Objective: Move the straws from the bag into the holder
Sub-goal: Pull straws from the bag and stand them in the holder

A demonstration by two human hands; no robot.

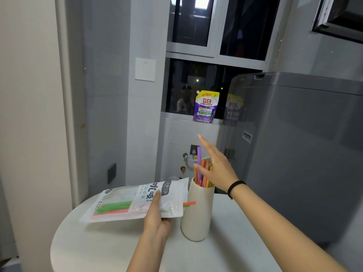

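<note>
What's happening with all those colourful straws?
A person is filling a holder from a bag. The left hand holds the bag above the round table, with an orange straw poking out of its open end and green and pink straws inside. The right hand, fingers straight, is up by the straws standing in the holder.
</note>
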